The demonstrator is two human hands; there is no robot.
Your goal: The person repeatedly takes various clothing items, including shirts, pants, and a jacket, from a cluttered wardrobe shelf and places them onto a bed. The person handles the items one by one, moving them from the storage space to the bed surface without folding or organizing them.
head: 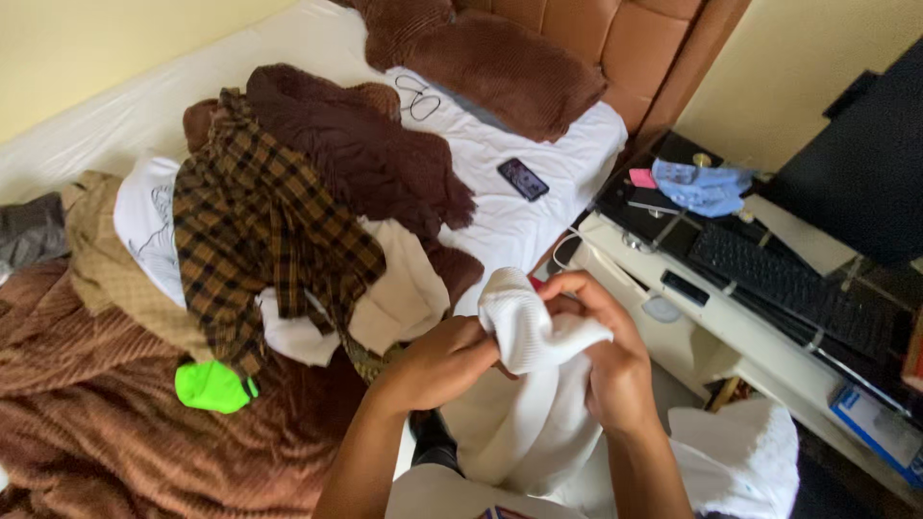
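Observation:
Both of my hands grip a white ribbed garment (pixel 524 384) low in the middle of the view. My left hand (pixel 444 358) clutches its left side. My right hand (pixel 606 346) wraps over a rolled, cuff-like end of the cloth, and the rest hangs down onto my lap. Just left of my hands, a pile of clothes lies on the bed: a brown and black plaid shirt (pixel 255 221), a dark brown knit (pixel 365 144), white pieces (pixel 394 288) and a bright green item (pixel 213 386).
A dark phone (pixel 523 179) lies on the white bedsheet (pixel 538 207) near brown pillows (pixel 500 58). A brown blanket (pixel 106 423) covers the bed's near left. To the right, a white desk (pixel 731 322) holds a black keyboard (pixel 788 288), blue cloth (pixel 704 186) and a dark monitor (pixel 865 173).

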